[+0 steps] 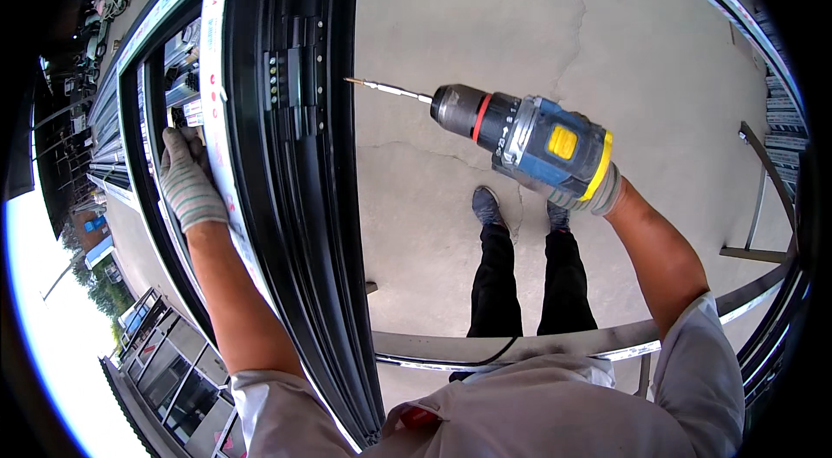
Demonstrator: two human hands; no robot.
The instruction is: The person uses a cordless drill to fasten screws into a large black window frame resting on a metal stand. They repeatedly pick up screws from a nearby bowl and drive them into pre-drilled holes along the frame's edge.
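My right hand (604, 192), in a striped knit glove, is wrapped around the handle of a blue, black and yellow cordless drill (548, 148). A long, thin driver bit (390, 90) points left from the chuck, its tip just short of the dark metal frame (334, 189). On that frame's side sits a hinge (299, 77) with small screws along it. My left hand (188, 179), gloved too, grips the frame's far-left side, next to a strip of white printed film (215, 68). Its fingertips are partly hidden behind the profile.
Cracked concrete floor (433, 241) lies below, with my shoes (488, 208) on it. A curved-looking rail (520, 345) crosses close to my waist. Stacked profiles (784, 133) stand at the right edge, and more long profiles (108, 142) lie at the left.
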